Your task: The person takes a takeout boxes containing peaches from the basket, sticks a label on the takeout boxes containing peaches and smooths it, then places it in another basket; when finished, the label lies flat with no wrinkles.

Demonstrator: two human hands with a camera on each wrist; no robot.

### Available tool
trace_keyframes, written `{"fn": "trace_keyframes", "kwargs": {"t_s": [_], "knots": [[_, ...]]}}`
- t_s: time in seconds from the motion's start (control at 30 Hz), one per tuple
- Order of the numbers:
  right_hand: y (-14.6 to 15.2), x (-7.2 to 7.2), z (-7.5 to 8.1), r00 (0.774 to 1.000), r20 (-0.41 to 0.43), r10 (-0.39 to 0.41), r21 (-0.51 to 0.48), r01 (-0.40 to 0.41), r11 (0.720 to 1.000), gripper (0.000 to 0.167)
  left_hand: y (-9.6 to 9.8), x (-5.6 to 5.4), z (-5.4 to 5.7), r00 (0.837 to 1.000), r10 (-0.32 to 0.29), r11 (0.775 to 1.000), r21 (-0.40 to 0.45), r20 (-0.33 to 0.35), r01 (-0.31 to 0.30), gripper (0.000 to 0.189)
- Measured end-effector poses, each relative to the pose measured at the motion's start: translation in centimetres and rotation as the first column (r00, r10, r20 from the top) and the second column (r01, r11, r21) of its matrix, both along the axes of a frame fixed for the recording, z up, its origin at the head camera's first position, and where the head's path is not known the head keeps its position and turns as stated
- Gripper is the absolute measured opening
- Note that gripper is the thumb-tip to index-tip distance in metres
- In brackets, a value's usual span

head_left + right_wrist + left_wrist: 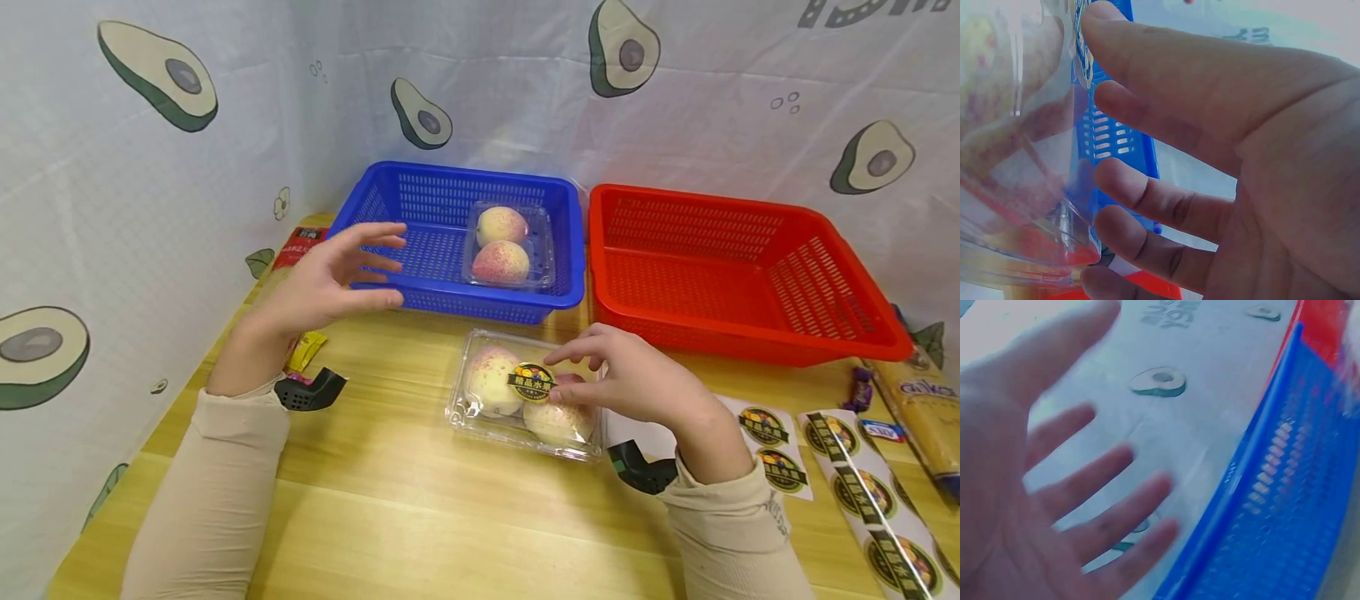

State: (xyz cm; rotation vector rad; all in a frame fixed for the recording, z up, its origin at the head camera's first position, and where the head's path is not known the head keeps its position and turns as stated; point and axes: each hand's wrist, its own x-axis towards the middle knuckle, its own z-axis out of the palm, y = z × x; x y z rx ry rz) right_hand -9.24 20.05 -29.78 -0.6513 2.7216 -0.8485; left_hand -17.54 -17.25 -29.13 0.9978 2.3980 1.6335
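A clear plastic box of peaches (pixel 493 382) sits on the table, with a round black-and-gold label (pixel 533 382) on its lid. My right hand (pixel 637 379) hovers over the box's right side, its fingers loosely bent. In the right wrist view the thumb (pixel 1105 25) is right at the label's edge, and the other fingertips are close along the lid. My left hand (pixel 326 275) is raised at the near left corner of the blue basket (pixel 427 293), fingers spread and holding nothing. Another clear box of peaches (pixel 543 242) lies inside that basket.
A red basket (pixel 690 267) stands right of the blue one. Label sheets (pixel 776 454) and a longer label strip (pixel 877 500) lie at the right, near a yellow packet (pixel 922 400) and a purple-wrapped sweet (pixel 860 390). At the left are a yellow wrapper (pixel 306 350) and a red packet (pixel 300 242).
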Motion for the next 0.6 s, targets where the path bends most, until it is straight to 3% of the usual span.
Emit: {"fn": "trace_keyframes", "kwargs": {"t_s": [0.07, 0.13, 0.2, 0.33, 0.4, 0.43, 0.5, 0.6], "knots": [[0.2, 0.0, 0.0, 1.0, -0.01, -0.003, -0.004, 0.003, 1.0, 0.037, -0.8, -0.1, 0.3, 0.992, 0.128, 0.992, 0.014, -0.001, -0.128, 0.071], [0.3, -0.1, -0.1, 1.0, -0.022, -0.009, -0.009, 0.009, 1.0, 0.038, -1.4, -0.3, 0.4, 0.965, 0.261, 0.965, 0.003, 0.023, -0.261, 0.07], [0.5, -0.3, -0.3, 0.999, -0.035, -0.014, -0.016, 0.013, 1.0, 0.039, -1.7, -0.6, 0.2, 0.928, 0.366, 0.931, -0.008, 0.065, -0.366, 0.072], [1.0, -0.8, -0.7, 0.999, -0.053, -0.002, -0.026, 0.001, 1.0, 0.038, -2.2, -1.5, -0.9, 0.839, 0.531, 0.847, -0.062, 0.123, -0.527, 0.078], [1.2, -1.0, -0.8, 0.998, -0.057, 0.002, -0.035, -0.004, 0.999, 0.038, -2.6, -2.0, -1.5, 0.807, 0.574, 0.819, -0.084, 0.137, -0.568, 0.082], [1.3, -1.0, -0.9, 0.998, -0.06, 0.002, -0.036, -0.004, 0.999, 0.039, -2.8, -2.2, -1.8, 0.8, 0.582, 0.813, -0.091, 0.147, -0.575, 0.083], [1.5, -1.1, -0.9, 0.998, -0.061, -0.004, -0.04, 0.002, 0.999, 0.041, -3.3, -2.5, -2.3, 0.797, 0.576, 0.817, -0.094, 0.181, -0.569, 0.086], [1.7, -1.1, -0.8, 0.999, -0.04, -0.019, -0.043, 0.017, 0.999, 0.044, -3.7, -3.0, -2.9, 0.804, 0.534, 0.843, -0.088, 0.263, -0.531, 0.089]]}}
